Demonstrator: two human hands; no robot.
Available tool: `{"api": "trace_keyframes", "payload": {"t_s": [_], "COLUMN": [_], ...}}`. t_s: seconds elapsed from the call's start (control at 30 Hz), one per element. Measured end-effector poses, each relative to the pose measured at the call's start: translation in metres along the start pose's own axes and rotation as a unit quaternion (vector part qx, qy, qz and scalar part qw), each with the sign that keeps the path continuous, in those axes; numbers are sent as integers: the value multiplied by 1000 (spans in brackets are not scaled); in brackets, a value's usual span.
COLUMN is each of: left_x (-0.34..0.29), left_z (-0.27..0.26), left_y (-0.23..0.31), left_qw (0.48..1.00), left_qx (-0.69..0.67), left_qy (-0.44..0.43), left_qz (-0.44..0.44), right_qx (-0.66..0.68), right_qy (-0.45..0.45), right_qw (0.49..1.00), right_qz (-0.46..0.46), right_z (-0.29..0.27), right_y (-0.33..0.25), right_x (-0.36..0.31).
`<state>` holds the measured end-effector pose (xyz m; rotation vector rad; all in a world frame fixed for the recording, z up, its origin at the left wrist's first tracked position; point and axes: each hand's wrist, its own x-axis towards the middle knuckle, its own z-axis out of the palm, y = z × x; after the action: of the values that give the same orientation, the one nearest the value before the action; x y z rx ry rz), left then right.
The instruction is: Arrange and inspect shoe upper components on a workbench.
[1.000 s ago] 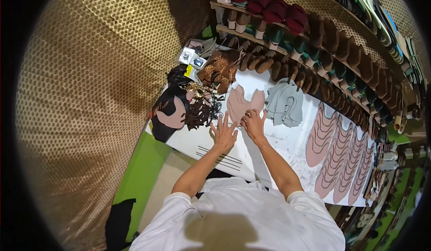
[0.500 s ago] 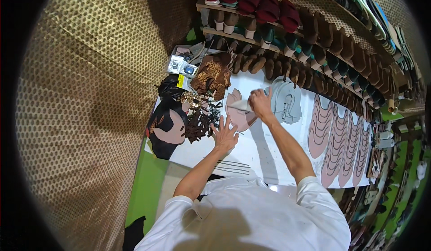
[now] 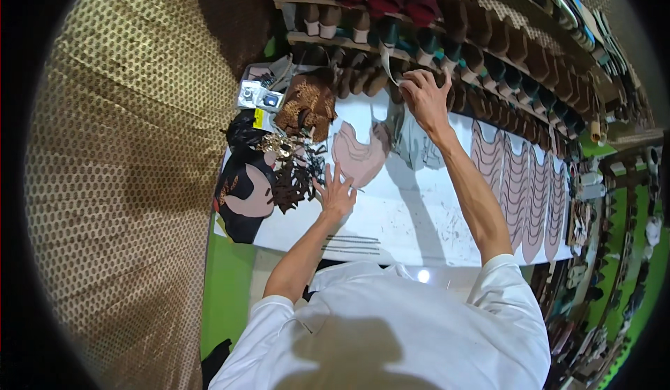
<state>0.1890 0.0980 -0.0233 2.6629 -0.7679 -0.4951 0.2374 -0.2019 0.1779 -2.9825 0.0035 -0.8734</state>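
My right hand (image 3: 426, 102) is raised at the far side of the table, its fingers pinching a thin, pale curved piece (image 3: 386, 60) that hangs off to the left, in front of the shoe shelf. My left hand (image 3: 337, 199) lies with fingers spread at the lower left edge of a stack of pink U-shaped pieces (image 3: 359, 168). Partly behind my right forearm are grey flat pieces (image 3: 417, 149). To the left of my left hand sits a heap of dark brown strips (image 3: 292, 186).
Overlapping rows of pink U-shaped pieces (image 3: 513, 180) cover the table's right side. Several thin dark strips (image 3: 351, 245) lie near the front edge. Leopard-print material (image 3: 306, 107) and a black bag (image 3: 243, 128) are on the left. Shelves of shoes (image 3: 488, 69) line the back.
My right hand has lifted away from the pink stack toward the shelf, taking the pale piece with it. The left hand stays beside the stack. The whole view has shifted slightly.
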Motion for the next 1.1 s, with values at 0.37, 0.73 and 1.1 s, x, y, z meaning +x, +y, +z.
{"api": "trace_keyframes", "payload": {"t_s": [0.37,0.73,1.1], "left_x": [-74,-151,-173], "left_z": [31,64,52], "left_y": [-9,8,29], "left_qw": [994,995,994], "left_qx": [-71,-49,-61], "left_qy": [84,84,91], "left_qz": [-18,-15,-13], "right_qx": [59,102,168], "right_qy": [-182,-171,-145], "right_qw": [976,960,956], "right_qz": [109,198,191], "right_z": [-12,-47,-27], "right_y": [-55,-111,-144], "right_x": [-332,-430,-387]}}
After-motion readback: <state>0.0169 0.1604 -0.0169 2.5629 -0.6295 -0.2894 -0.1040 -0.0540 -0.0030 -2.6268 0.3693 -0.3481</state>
